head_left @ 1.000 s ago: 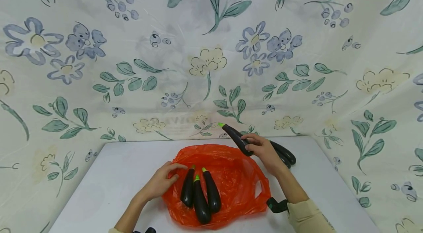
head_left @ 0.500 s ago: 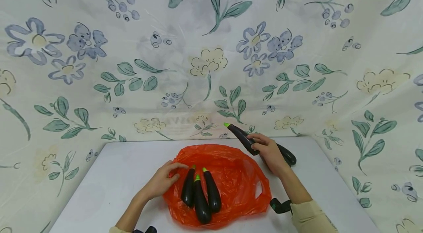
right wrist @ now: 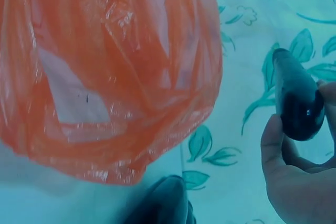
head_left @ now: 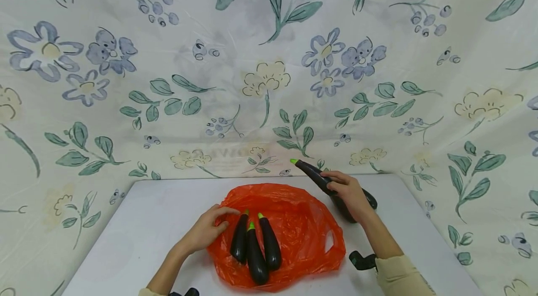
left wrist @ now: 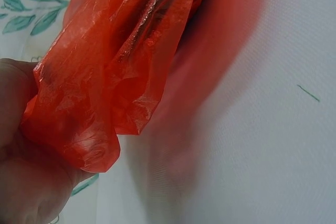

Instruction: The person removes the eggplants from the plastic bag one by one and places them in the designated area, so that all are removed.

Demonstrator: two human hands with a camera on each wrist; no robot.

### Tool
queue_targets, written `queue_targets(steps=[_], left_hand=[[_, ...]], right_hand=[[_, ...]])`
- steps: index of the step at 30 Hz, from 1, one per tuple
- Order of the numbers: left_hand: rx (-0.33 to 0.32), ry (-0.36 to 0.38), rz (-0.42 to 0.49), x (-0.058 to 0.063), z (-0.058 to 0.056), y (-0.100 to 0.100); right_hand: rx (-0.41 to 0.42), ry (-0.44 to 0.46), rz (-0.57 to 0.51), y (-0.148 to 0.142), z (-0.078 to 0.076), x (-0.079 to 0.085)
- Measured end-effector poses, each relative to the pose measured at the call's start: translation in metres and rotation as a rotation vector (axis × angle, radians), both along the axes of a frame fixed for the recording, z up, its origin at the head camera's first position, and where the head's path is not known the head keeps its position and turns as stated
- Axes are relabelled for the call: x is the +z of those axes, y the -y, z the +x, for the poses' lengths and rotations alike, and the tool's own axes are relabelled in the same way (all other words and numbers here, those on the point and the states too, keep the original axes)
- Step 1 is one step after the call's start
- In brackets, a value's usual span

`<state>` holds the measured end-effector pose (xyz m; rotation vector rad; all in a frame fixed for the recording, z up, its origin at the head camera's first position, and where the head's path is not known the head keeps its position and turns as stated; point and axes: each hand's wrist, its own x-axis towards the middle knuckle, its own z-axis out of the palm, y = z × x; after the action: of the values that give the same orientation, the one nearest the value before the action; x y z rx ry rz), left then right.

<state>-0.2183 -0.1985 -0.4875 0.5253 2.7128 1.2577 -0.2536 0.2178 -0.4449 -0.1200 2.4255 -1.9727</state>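
My right hand [head_left: 348, 194] grips a dark eggplant [head_left: 312, 175] by its thick end, with the bright green stem pointing up and left. In the right wrist view, thumb and fingers pinch the eggplant [right wrist: 298, 98] from both sides, off the table. My left hand [head_left: 206, 229] holds the left edge of a red plastic bag [head_left: 294, 235], whose film [left wrist: 79, 108] lies between thumb and fingers in the left wrist view. On the spread bag, three eggplants [head_left: 256, 258] lie side by side, stems away from me. Other eggplants [head_left: 344, 210] rest behind the right hand, partly hidden.
Everything stands on a white table [head_left: 138, 221], with a flower-patterned cloth [head_left: 235, 53] hanging behind its far edge. A bag handle hole [head_left: 328, 241] faces right. A black strap-on device [head_left: 362, 261] sits at the right wrist.
My right hand has moved slightly right and down with the eggplant, over the ones behind it, and the eggplant tilts flatter. The left hand and the three eggplants on the bag have stayed put.
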Motion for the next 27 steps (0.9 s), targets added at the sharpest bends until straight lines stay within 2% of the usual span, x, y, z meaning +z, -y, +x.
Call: queue_targets(steps=[9,19,20,26,27], left_hand=[[0.001,0.006,0.008,0.000,0.002,0.000],[0.000,-0.003,0.001,-0.001,0.003,0.000],[0.000,-0.003,0.001,-0.001,0.003,0.000],[0.004,-0.005,0.002,0.001,0.003,0.001],[0.005,-0.005,0.002,0.001,0.003,0.001]], right_hand=[[-0.035,0.018,0.069,-0.015,0.000,-0.004],[-0.045,0.024,0.051,-0.025,0.001,-0.008],[-0.045,0.028,0.051,-0.024,0.003,-0.005],[-0.086,0.034,0.032,-0.027,0.003,-0.009],[-0.095,0.032,0.028,-0.030,0.001,-0.014]])
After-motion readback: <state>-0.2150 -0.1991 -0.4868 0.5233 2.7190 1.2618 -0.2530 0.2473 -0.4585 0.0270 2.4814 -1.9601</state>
